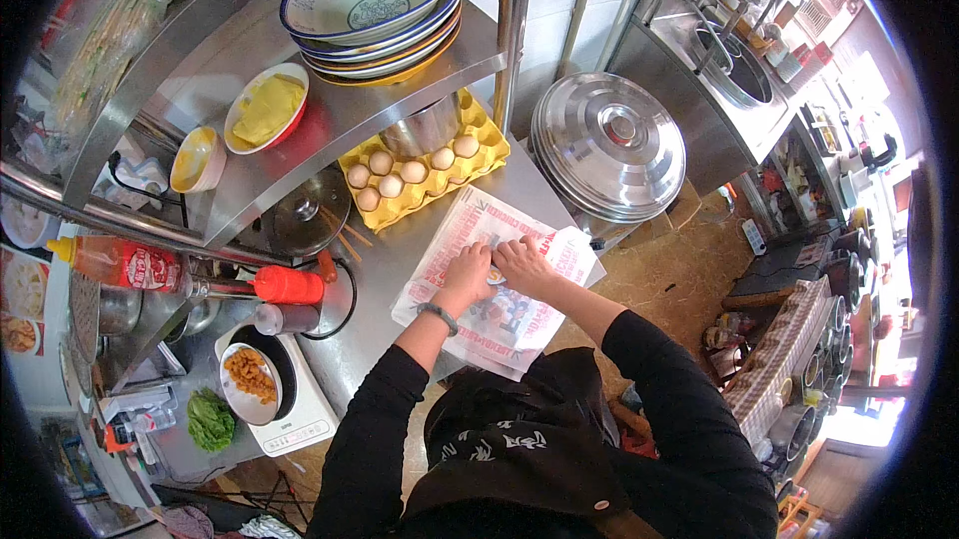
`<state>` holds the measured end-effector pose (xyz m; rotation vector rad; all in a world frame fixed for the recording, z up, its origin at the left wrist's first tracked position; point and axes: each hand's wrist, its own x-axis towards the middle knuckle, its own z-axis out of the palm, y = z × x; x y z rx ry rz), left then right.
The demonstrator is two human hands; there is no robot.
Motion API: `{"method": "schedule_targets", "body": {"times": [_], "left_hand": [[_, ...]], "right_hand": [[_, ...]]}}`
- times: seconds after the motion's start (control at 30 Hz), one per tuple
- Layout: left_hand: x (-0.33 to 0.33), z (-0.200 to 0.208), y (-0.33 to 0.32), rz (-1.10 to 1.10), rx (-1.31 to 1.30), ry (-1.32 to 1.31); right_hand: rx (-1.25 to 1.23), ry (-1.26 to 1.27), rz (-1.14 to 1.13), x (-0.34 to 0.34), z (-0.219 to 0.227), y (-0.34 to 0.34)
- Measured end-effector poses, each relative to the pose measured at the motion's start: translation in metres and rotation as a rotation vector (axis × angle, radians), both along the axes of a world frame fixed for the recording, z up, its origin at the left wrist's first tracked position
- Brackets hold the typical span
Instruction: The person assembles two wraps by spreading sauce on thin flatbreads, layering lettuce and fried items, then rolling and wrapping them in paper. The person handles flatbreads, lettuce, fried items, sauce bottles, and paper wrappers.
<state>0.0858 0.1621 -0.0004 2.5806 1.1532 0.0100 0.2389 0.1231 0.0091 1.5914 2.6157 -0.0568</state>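
A stack of white printed food wrapping paper (pixel 440 289), with pink, red and blue markings, lies on the steel counter in front of me. My left hand (pixel 466 277) rests on it with bent fingers, a dark band around the wrist. Close beside it, my right hand (pixel 526 267) also has curled fingers at the paper. Both hands seem to pinch the top sheet near its middle, though the fingertips are partly hidden. Part of the paper reaches over the counter's near edge toward my dark apron (pixel 509 439).
Beyond the paper sits a yellow egg tray (pixel 425 184) holding several eggs. A large lidded steel pot (pixel 609 144) stands right. Left are a red-capped bottle (pixel 290 284), a bowl of brown food pieces (pixel 250 384) and leafy greens (pixel 210 419). A steel shelf (pixel 330 119) overhangs the counter.
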Motion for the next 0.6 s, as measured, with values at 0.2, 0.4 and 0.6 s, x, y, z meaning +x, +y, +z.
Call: {"method": "schedule_targets", "body": {"times": [0.2,0.4,0.6], "left_hand": [[0.003,0.006,-0.004,-0.029,0.026,0.062],[0.000,0.003,0.000,-0.027,-0.139,-0.059],[0.005,0.000,-0.021,0.041,0.045,-0.075]], "right_hand": [[-0.065,0.098,-0.040,0.014,0.007,0.006],[-0.077,0.088,-0.022,0.011,0.009,0.006],[0.025,0.005,0.031,0.010,0.000,0.005]]}}
